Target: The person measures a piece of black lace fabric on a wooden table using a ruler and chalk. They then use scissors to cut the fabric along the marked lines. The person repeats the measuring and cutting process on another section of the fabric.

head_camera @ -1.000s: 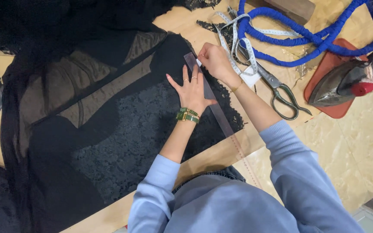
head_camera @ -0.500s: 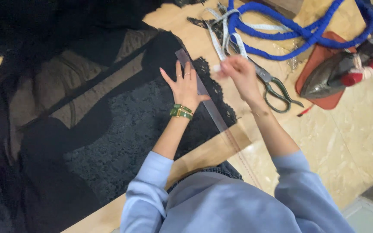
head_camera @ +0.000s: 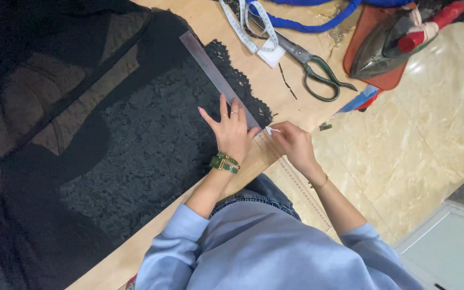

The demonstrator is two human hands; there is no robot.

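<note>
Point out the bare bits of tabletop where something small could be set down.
Bare wood lies between the ruler and the tape measure. Another strip runs between the lace edge and the scissors. It is crowded around the iron and under the black fabric.

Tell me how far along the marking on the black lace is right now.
Done: the black lace lies flat on the table with the clear ruler along its scalloped edge. In hand: the left hand pins the ruler while the right hand holds a white chalk piece at the ruler's near end. Left: no line is discernible on the lace; the scissors lie untouched.
</note>
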